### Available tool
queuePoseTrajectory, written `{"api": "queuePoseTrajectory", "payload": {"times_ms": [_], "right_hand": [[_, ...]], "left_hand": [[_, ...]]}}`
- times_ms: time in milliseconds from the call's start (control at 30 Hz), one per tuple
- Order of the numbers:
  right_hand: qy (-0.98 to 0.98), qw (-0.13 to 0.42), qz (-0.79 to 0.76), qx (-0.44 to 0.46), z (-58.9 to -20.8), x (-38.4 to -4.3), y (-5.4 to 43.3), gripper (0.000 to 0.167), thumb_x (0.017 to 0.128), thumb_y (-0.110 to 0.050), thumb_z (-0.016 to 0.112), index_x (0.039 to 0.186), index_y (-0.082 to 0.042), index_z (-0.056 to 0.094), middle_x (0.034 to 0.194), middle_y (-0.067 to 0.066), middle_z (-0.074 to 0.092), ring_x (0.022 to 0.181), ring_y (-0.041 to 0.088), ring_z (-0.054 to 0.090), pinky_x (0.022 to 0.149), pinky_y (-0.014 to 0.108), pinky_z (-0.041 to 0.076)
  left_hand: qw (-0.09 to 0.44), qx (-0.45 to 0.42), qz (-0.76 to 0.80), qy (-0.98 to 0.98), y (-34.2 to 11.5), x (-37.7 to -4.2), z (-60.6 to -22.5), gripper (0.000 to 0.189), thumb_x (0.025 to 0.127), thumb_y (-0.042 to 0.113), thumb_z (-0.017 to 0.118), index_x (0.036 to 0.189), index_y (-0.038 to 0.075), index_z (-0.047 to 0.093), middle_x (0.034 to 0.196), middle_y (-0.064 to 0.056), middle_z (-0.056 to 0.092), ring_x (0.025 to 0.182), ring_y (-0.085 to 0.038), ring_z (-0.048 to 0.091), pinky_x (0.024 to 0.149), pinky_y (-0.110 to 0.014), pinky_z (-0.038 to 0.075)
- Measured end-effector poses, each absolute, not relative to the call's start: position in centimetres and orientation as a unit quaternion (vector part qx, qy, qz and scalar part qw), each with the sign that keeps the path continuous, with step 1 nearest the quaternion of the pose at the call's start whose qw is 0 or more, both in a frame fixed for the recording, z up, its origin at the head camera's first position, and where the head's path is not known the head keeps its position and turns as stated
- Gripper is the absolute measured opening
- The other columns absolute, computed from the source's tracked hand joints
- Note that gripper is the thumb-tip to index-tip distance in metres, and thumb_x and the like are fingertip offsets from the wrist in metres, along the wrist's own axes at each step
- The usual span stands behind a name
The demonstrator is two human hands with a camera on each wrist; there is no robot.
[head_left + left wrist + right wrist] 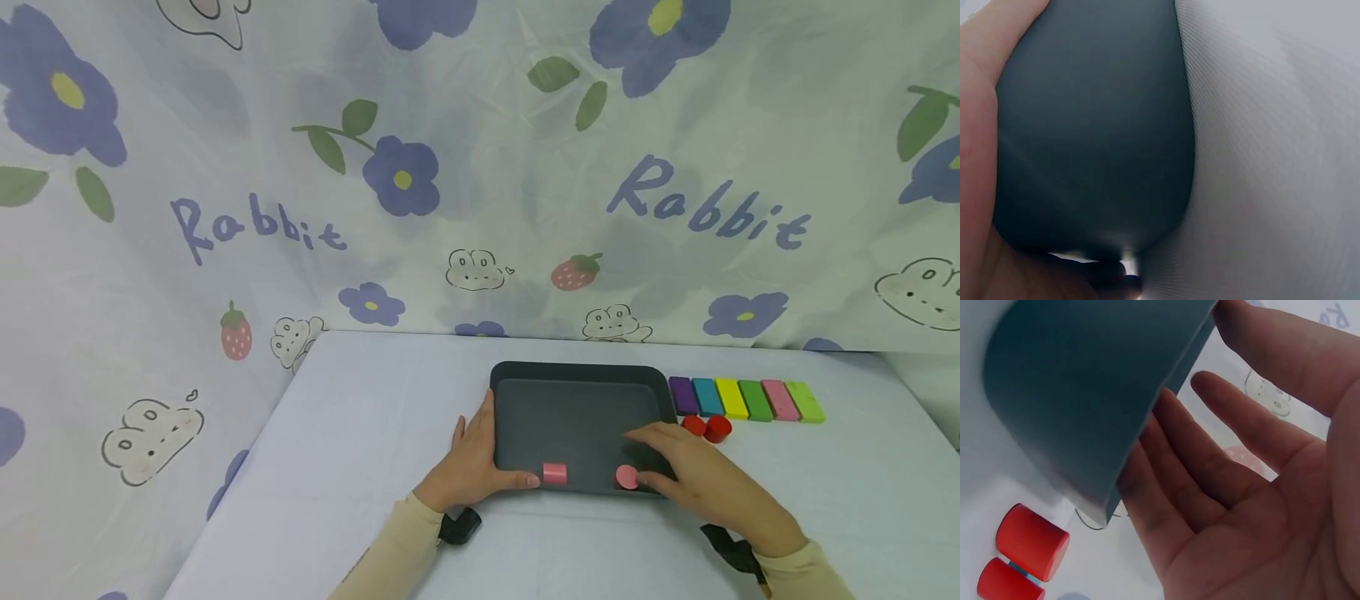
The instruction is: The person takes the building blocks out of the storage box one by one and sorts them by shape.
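Observation:
A dark grey rectangular tray (577, 425) lies on the white table. My left hand (468, 467) rests against its near left corner, fingers straight along the left side, thumb along the front rim. In the left wrist view that hand (979, 156) borders the tray's outer wall (1097, 137). Inside the tray, a pink cylinder (555, 473) lies on its side near the left thumb. Another pink cylinder (627, 477) shows its round end beside my right thumb. My right hand (701, 475) spans the tray's near right part, its fingers and thumb spread apart; contact with that cylinder is unclear.
Two red cylinders (717, 429) stand just right of the tray, partly behind the right hand. Beyond them runs a row of coloured rectangular blocks (731, 398), purple to light green. A patterned cloth (480, 183) hangs behind the table.

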State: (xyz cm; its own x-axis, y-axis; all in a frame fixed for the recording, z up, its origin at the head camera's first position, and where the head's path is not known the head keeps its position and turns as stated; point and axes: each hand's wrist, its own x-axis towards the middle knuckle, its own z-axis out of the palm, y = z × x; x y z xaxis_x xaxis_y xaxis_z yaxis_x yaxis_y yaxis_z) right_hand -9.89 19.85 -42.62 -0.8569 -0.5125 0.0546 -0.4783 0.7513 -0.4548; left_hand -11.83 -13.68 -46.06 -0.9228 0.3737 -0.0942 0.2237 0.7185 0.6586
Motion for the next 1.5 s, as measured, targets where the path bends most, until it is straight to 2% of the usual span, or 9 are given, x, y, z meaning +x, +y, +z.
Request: {"api": "queuePoseTrajectory", "payload": {"times_ms": [300,767,1100,1500], "right_hand": [[0.921,0.052,-0.240,-0.303,-42.82,-10.21,19.42,0.041,0.089,-0.018,0.078,0.127,-0.011,0.068,0.121,0.000,0.064,0.109,0.023,0.061,0.089,0.044,0.055],[0.921,0.040,-0.232,-0.310,-43.31,-10.30,19.21,0.034,0.089,-0.014,0.077,0.122,-0.013,0.071,0.117,-0.001,0.065,0.106,0.021,0.063,0.087,0.041,0.057],[0.906,0.076,-0.252,-0.333,-43.11,-10.35,19.35,0.034,0.094,-0.013,0.071,0.127,-0.017,0.069,0.120,-0.007,0.065,0.108,0.018,0.063,0.089,0.040,0.056],[0.906,0.106,-0.254,-0.323,-42.68,-10.73,19.19,0.034,0.093,-0.012,0.072,0.127,-0.014,0.070,0.119,-0.004,0.066,0.107,0.019,0.063,0.090,0.042,0.056]], "left_hand": [[0.113,0.162,0.340,0.919,-13.67,-11.78,-45.92,0.140,0.073,0.069,0.078,0.159,0.002,-0.009,0.168,-0.012,0.003,0.154,-0.027,0.009,0.120,-0.057,-0.002],[0.106,0.166,0.341,0.919,-13.73,-11.85,-46.34,0.139,0.074,0.068,0.079,0.159,0.001,-0.008,0.168,-0.014,0.003,0.154,-0.028,0.010,0.120,-0.059,-0.001],[0.104,0.166,0.344,0.918,-13.71,-11.89,-46.43,0.139,0.074,0.068,0.078,0.159,0.001,-0.008,0.168,-0.014,0.004,0.154,-0.027,0.010,0.120,-0.058,-0.001],[0.105,0.167,0.342,0.919,-13.61,-11.93,-46.19,0.138,0.074,0.067,0.078,0.159,0.001,-0.008,0.168,-0.014,0.003,0.154,-0.028,0.009,0.120,-0.058,-0.002]]}}
